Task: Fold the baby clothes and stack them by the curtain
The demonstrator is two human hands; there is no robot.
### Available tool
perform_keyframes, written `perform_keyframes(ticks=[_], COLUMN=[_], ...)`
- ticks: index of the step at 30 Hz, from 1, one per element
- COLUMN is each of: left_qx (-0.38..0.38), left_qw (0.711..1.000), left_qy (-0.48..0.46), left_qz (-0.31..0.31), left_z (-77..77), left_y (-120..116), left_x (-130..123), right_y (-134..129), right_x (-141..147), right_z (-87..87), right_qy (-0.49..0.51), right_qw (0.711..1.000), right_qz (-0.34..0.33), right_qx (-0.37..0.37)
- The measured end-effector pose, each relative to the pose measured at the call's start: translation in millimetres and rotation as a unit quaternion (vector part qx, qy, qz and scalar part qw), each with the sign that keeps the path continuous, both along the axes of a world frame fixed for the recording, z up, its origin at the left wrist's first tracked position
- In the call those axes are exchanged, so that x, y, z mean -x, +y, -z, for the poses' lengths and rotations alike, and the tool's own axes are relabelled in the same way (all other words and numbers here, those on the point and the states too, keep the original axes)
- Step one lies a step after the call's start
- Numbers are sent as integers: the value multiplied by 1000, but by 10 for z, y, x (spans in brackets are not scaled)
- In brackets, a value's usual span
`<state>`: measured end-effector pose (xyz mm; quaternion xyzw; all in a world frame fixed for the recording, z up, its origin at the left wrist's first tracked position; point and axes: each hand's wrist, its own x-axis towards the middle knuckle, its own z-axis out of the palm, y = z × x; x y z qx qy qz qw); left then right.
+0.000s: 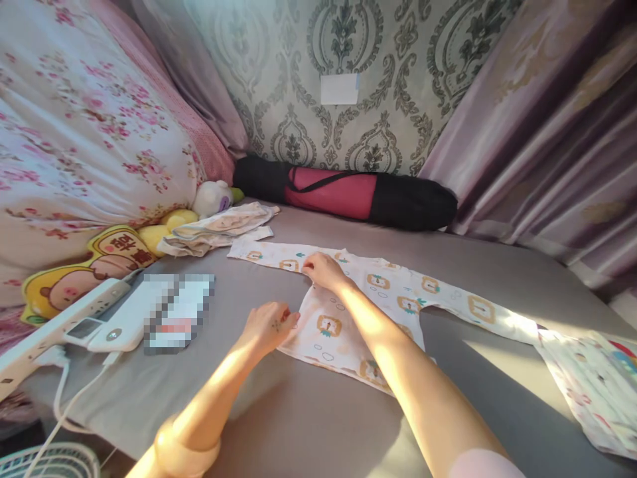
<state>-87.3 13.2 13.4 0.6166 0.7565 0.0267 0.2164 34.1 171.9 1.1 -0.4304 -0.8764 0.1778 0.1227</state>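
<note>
a black-and-red bag (331, 192) lies against the patterned wall (269, 99)

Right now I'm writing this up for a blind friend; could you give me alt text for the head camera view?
A person's two bare hands work at a small white long-sleeved shirt laid flat on a gray sheet, the left hand at its side edge, the right hand near a sleeve. Behind lies a long black-and-red bag.

The shirt (329, 326) lies at the left hand (269, 326) and under the right hand (326, 271). A power bank (130, 318) lies left of the grip, a bag (334, 193) beyond it, a cloth (592, 385) to its right.
</note>
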Motion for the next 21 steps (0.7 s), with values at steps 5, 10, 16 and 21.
perform_keyframes(ticks=[5, 10, 16, 21], left_qx=[-20, -47, -59, -22], left_qw=[999, 998, 997, 1000], left_qy=[-5, -20, 3, 15], left_qz=[-33, -34, -43, -11], left_z=[11, 105, 147, 120], left_y=[-175, -243, -372, -419], left_x=[-96, -109, -115, -144], right_y=[-79, -2, 25, -162], right_x=[259, 261, 200, 253], right_z=[-153, -124, 116, 342], right_qy=[-76, -43, 45, 123], right_qw=[995, 995, 986, 980], right_qz=[37, 69, 140, 155], right_qx=[48, 64, 83, 20])
